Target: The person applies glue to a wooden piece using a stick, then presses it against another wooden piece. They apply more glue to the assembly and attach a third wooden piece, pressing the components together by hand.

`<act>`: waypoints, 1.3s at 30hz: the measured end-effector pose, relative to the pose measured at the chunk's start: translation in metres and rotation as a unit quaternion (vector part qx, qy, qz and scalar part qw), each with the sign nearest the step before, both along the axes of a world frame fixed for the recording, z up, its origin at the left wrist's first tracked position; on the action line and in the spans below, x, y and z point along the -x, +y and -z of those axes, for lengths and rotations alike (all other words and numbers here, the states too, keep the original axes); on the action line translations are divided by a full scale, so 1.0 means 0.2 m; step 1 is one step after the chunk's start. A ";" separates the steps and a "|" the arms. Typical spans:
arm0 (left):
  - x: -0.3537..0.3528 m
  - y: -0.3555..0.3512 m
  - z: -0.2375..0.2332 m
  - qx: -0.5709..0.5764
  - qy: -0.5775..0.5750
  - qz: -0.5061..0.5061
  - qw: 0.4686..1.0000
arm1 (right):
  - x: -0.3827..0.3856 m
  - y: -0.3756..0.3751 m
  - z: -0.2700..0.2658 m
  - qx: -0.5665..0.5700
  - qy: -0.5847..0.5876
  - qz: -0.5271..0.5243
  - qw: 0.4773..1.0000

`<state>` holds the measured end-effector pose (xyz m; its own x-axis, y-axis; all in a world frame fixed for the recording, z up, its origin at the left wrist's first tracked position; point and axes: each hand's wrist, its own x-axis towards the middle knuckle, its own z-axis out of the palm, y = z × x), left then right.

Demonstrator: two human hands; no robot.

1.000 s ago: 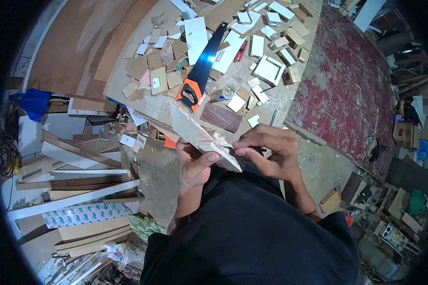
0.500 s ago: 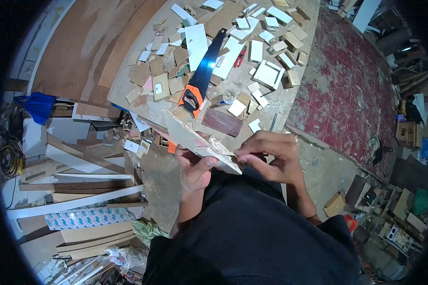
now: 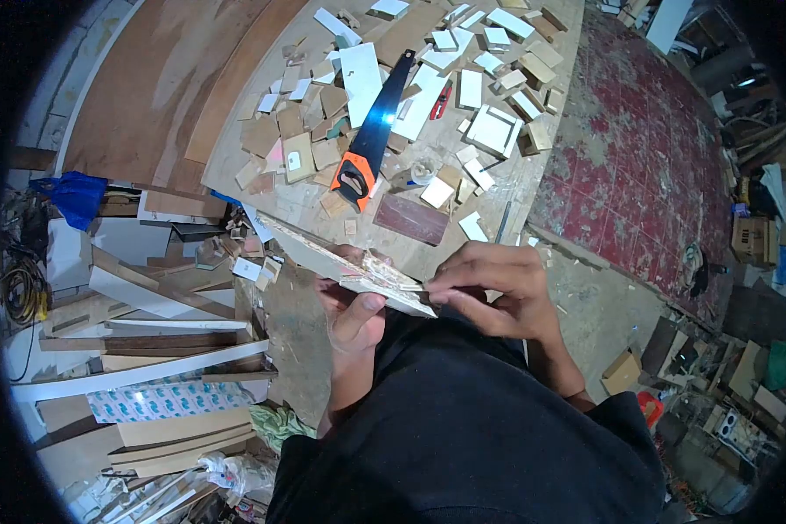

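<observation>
A pale wooden board point(image 3: 319, 258) with a rough, splintered edge is tilted in front of my body. My left hand point(image 3: 355, 319) grips it from below and the side, thumb on its near face. At the board's right end, my right hand point(image 3: 495, 288) is closed in a pinch at the splintered part; whatever lies between its fingertips is too small to make out. Beyond the board, a handsaw point(image 3: 375, 131) with an orange and black handle lies on the worktable point(image 3: 310, 203), near a dark reddish block point(image 3: 410, 219).
Many wood offcuts point(image 3: 495, 131) and a red cutter point(image 3: 441, 101) lie on the table. Stacked planks point(image 3: 162, 361) and a blue bag point(image 3: 72, 196) are at the left. A worn red surface point(image 3: 629, 166) and a cardboard box point(image 3: 621, 373) are at the right.
The board has turned flatter, its far end swinging left and slightly down. Both hands stay on it, with my left hand shifted slightly left.
</observation>
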<state>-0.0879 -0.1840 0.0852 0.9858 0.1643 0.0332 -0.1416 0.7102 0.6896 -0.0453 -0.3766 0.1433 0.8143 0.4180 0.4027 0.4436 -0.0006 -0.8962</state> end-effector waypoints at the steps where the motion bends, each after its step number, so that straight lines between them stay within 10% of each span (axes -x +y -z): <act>1: 0.00 0.00 -0.01 0.003 0.000 0.006 1.000 | 0.00 0.00 0.00 0.001 0.000 0.000 1.000; 19: 0.03 0.06 -0.03 -0.124 -0.032 -0.010 0.992 | 0.05 -0.02 0.01 0.030 0.048 -0.018 0.998; 39: 0.01 0.06 -0.03 -0.004 -0.006 0.066 0.998 | 0.01 0.05 -0.01 -0.020 0.050 0.054 0.997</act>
<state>-0.0902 -0.1727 0.0906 0.9984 0.0330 0.0468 -0.0562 0.7171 0.6947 -0.0480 -0.3675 0.1450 0.8901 0.3118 0.3324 0.3519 -0.0069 -0.9360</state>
